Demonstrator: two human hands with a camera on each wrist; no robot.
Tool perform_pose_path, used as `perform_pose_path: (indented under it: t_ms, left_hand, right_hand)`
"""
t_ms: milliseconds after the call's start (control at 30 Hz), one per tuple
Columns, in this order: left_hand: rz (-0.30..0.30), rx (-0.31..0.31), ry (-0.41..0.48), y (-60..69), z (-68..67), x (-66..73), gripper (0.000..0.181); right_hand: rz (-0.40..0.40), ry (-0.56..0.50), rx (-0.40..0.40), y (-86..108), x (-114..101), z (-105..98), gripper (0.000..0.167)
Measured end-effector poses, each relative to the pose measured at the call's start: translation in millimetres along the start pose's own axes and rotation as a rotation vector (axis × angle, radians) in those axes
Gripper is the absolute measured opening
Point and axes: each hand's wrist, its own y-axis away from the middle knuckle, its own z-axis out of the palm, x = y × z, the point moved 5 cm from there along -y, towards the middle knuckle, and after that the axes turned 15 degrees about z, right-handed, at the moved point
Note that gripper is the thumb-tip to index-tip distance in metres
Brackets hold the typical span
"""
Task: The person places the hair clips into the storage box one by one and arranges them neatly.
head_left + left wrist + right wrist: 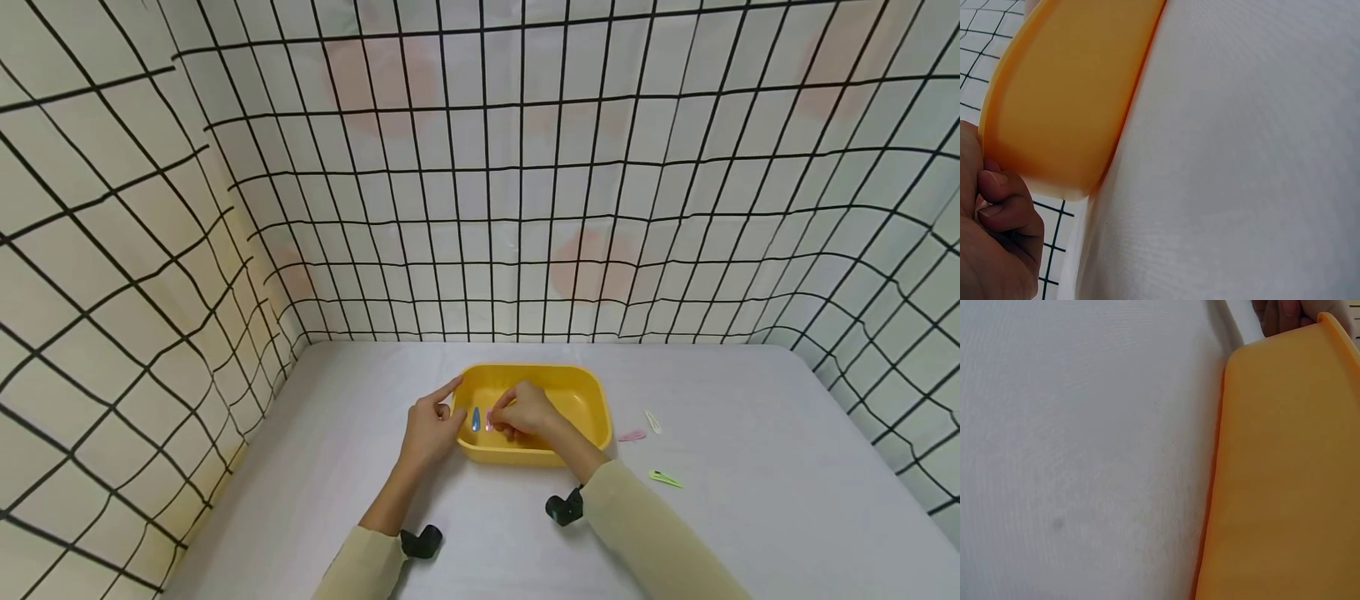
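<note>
A shallow yellow plastic tray stands on the white table. At its left end my left hand grips the rim, thumb over the edge and index finger stretched along it; the left wrist view shows the other fingers curled against the outer wall. Over the tray's inside, my right hand pinches a small pink hair clip close to the tray floor. Just left of that clip lies a blue hair clip in the tray. The right hand's fingertips are partly hidden. In the right wrist view the tray wall blocks sight of the right hand.
Right of the tray, a pink hair clip, a whitish hair clip and a green hair clip lie apart on the table. Black grid netting over white cloth encloses the back and sides.
</note>
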Motion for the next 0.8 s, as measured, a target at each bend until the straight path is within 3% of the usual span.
perform_pose_path:
  t_ms: [400, 800]
  left_hand:
    - [-0.014, 0.004, -0.009, 1.2, 0.7, 0.6, 0.058]
    - [-0.002, 0.014, 0.003, 0.4, -0.4, 2.2, 0.059]
  right_hand:
    - [-0.032, -0.024, 0.075, 6.5, 9.5, -24.9, 0.018]
    - [-0.026, -0.067, 0.072, 26.3, 14.7, -51.4, 0.020]
